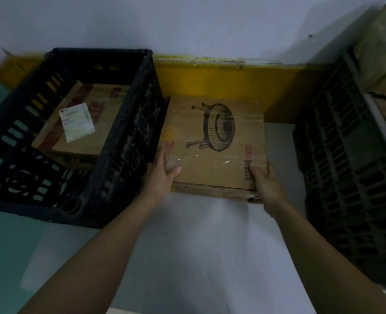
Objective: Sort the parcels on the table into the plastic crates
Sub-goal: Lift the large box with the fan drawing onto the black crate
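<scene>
At the left of the frame stands a black plastic crate [128, 123] with slotted walls; inside it lies a cardboard parcel [81, 123] bearing a white shipping label [77, 121] on its upper face. Just right of the crate, at centre frame, a flat cardboard box [212, 143] printed with a line drawing of a round fan-like appliance rests on the pale table [201, 245], its left edge close against the crate's outer wall and its far edge near a yellow strip [210, 80] at the foot of the wall. The left hand [162, 175] grips the box's near-left corner, thumb on the taped top and fingers curled under the edge; the right hand [263, 180] grips the near-right corner in the same manner, thumb over the top. At the right of the frame stands a second, darker slotted crate [346, 168], with more cartons [382, 53] blurred in the upper right. The step in hand appears to be lifting this box for placement in a crate. It is best done by keeping both grips level so the flat box does not tip, raising it clear of the chosen crate's rim before moving sideways, and lowering it flat; in the left crate it would have to go on top of the labelled parcel.
</scene>
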`<state>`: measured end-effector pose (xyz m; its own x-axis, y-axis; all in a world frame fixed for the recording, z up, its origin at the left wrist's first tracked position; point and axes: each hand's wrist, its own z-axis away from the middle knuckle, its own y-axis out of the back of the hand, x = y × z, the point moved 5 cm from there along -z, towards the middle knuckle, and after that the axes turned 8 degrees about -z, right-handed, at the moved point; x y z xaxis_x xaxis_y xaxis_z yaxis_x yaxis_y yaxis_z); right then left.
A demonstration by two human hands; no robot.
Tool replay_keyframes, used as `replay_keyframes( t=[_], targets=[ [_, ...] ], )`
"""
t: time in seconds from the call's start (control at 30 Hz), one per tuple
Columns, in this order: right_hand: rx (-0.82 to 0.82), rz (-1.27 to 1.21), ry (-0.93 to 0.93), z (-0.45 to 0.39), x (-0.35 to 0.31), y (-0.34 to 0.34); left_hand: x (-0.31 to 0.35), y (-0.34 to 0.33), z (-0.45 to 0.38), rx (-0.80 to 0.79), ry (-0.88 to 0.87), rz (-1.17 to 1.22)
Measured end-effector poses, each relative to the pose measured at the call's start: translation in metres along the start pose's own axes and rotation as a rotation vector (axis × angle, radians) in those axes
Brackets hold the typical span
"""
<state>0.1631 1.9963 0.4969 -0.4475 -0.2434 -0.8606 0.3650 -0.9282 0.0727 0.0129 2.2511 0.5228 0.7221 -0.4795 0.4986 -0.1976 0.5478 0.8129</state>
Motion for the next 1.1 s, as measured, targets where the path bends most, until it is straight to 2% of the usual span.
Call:
replay_keyframes(
  t=[0.13,0.23,0.37,0.5,0.67,0.83,0.93,1.1],
  targets=[
    [-0.088,0.016,-0.025,0.015,-0.005,0.007,-0.003,-0.007,0.029,-0.058,0.044,-0.002],
    [-0.095,0.034,-0.050,0.036,0.003,0.020,-0.009,-0.016,0.064,-0.053,0.010,-0.050],
    [-0.054,0.009,-0.087,0.076,0.020,0.034,-0.013,-0.020,0.111,-0.056,0.010,-0.126],
    [0.026,-0.008,-0.114,0.114,0.016,0.042,-0.009,-0.008,0.142,-0.121,-0.038,0.018],
    [0.156,0.086,0.113,0.156,-0.038,0.045,0.020,0.000,0.180,-0.157,-0.217,-0.065],
    [0.356,0.364,0.276,0.185,-0.070,0.039,0.080,0.043,0.212,-0.179,-0.350,0.369],
    [0.520,0.564,0.353,0.238,-0.087,0.025,0.102,0.057,0.227,-0.193,-0.378,0.474],
    [0.490,0.674,0.482,0.291,-0.082,-0.005,0.114,0.054,0.235,-0.244,-0.304,0.455]
  ],
)
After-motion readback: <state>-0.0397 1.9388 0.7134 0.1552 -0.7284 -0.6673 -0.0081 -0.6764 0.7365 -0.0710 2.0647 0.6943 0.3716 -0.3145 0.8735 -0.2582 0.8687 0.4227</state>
